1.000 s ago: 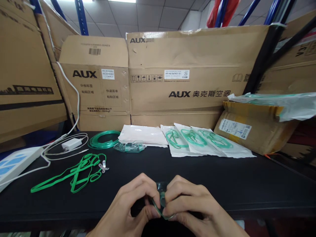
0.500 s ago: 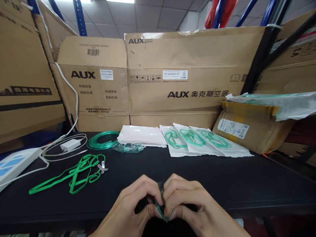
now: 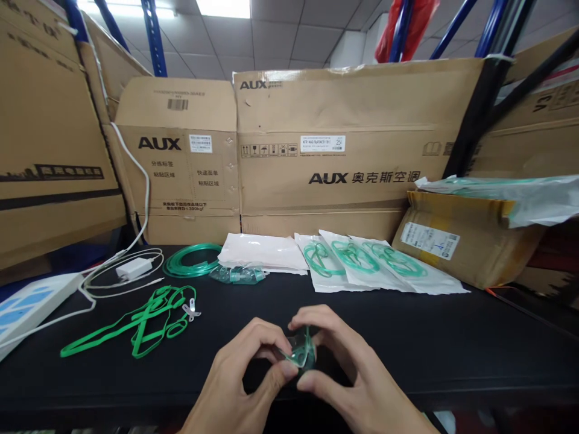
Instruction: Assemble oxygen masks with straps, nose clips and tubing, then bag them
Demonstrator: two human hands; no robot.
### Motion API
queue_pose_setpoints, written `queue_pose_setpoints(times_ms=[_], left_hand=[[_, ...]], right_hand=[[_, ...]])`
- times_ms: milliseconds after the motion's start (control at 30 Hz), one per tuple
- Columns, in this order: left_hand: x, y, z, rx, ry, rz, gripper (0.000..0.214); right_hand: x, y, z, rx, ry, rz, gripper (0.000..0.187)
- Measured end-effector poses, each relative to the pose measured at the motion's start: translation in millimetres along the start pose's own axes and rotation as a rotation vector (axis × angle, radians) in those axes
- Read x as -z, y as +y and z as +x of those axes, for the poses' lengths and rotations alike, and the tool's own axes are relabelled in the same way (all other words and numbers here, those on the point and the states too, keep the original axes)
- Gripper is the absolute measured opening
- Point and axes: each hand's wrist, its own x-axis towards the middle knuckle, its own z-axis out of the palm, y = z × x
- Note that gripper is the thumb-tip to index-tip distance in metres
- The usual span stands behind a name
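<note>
My left hand point(image 3: 260, 361) pinches the edge of a small, clear green plastic oxygen mask point(image 3: 302, 349) between thumb and fingers. My right hand point(image 3: 337, 355) curls around the mask's right side, its fingers bent over it and its thumb lower down by the rim. The fingers cover much of the mask. Left of my hands, green elastic straps point(image 3: 147, 317) lie in a loose tangle, with a few small metal clips point(image 3: 191, 310) at their right end. Farther back lies another clear green mask point(image 3: 239, 275), beside a coil of green tubing point(image 3: 174, 268).
A stack of white packets point(image 3: 265, 248) and several packets with green tubing point(image 3: 355, 256) lie along the back. At left are a power strip point(image 3: 58, 289), cables and a white adapter point(image 3: 134, 268). Cardboard boxes point(image 3: 325, 199) wall the black table point(image 3: 429, 343); a taped carton point(image 3: 470, 241) stands right.
My right hand has loosened from a tight pinch, its fingers lifting and its thumb moving apart from them. More of the mask shows between my hands. The view has tilted slightly upward.
</note>
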Motion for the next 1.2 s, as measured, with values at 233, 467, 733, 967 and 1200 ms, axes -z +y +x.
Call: queue_pose_setpoints(times_ms=[233,467,733,967,1200], left_hand=[[1.5,0.4,-2.0,0.191,-0.023,-0.094,0.012],[8.2,-3.5,2.7,0.074,0.005,0.049,0.017],[10.2,0.3,6.3,0.282,0.021,0.084,0.03],[28.7,3.2,11.1,0.244,-0.077,0.348,0.024],[123.8,-3.4,-8.4,0.218,0.063,0.769,0.029]], right_hand=[[-6.3,8.7,-0.1,0.238,0.085,-0.321,0.049],[-2.1,7.6,-1.2,0.255,0.033,-0.451,0.053],[0.0,28.4,-4.2,0.321,0.055,-0.548,0.044],[-0.7,28.3,-0.2,0.249,-0.009,-0.705,0.038],[-4.7,29.4,-1.0,0.248,-0.016,-0.728,0.038]])
